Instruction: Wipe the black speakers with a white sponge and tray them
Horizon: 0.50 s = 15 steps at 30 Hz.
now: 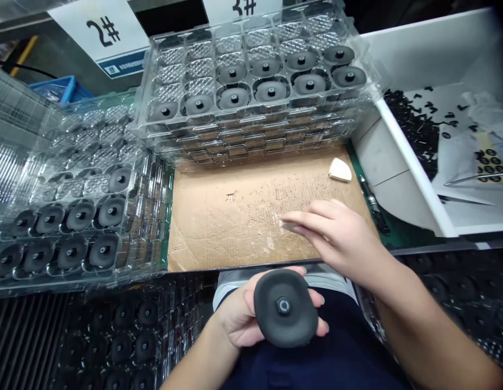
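Note:
My left hand (243, 314) is closed around the edges of a black rounded rubber-like cap (286, 330), holding it in front of my body. A short raised stem with a pale ring on its end stands at the cap's centre, facing up. Above and to the right of it, my right hand (336, 233) hovers over the cardboard sheet (219, 227), thumb and fingers pinched together. Something small and greyish may be between those fingertips, but its kind does not show. The two hands are apart.
Stacked clear trays (251, 130) with similar black caps stand behind the cardboard, and another stack (141, 227) stands left. A white wedge-shaped piece (340, 170) lies on the cardboard beside a black pen (373, 206). The white bin (414, 168) at right holds small black parts and tweezers (479, 177).

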Available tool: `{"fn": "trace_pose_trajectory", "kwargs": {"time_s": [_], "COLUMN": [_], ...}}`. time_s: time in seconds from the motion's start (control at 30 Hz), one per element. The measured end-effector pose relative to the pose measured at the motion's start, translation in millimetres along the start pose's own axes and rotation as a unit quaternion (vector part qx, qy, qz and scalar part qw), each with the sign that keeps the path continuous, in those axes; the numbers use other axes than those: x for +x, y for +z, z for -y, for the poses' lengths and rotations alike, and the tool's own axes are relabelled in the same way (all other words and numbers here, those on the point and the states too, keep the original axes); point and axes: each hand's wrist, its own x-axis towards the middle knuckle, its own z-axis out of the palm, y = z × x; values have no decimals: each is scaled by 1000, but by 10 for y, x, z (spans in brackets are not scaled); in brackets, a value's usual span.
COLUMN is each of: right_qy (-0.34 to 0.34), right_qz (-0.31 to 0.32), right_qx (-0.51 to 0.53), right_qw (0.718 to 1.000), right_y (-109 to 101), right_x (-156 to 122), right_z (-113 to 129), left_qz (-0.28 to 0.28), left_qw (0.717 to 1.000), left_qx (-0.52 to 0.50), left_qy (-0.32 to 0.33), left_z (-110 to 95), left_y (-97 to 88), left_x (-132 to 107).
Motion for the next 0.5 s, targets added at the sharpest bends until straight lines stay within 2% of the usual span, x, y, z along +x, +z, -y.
{"fn": "trace_pose_trajectory", "kwargs": {"time_s": [0.1, 0.17, 0.23, 0.3, 0.37, 0.4, 0.43, 0.5], "right_qy": [108, 141, 165, 202, 235, 232, 198, 54], "right_qz": [64, 110, 127, 90, -1, -54, -87, -112], "right_qx": [102, 171, 202, 201, 182, 167, 150, 113], "right_qw": [987, 969, 957, 954, 955, 957, 965, 986], "right_y": [214, 361, 442, 407, 261, 166, 71, -70], "right_x": [-251, -423, -540, -575, -531, -486, -431, -305], "right_z": [-83, -78, -57, -20, 58, 119, 193, 357], "left_qz": [5, -9, -29, -47, -62, -67, -80, -124], "left_qw": [1000, 1000, 999, 998, 997, 996, 994, 984], "left_qx": [-23, -12, -1, 7, 18, 29, 47, 96], "left_qy": [15, 25, 30, 33, 36, 41, 52, 86], "left_z": [-36, -49, -58, -63, -63, -61, -58, -46], "left_y": [-13, -29, -35, -30, -26, -27, -31, -49], "left_x": [-20, -21, -15, -9, -8, -9, -10, -12]}}
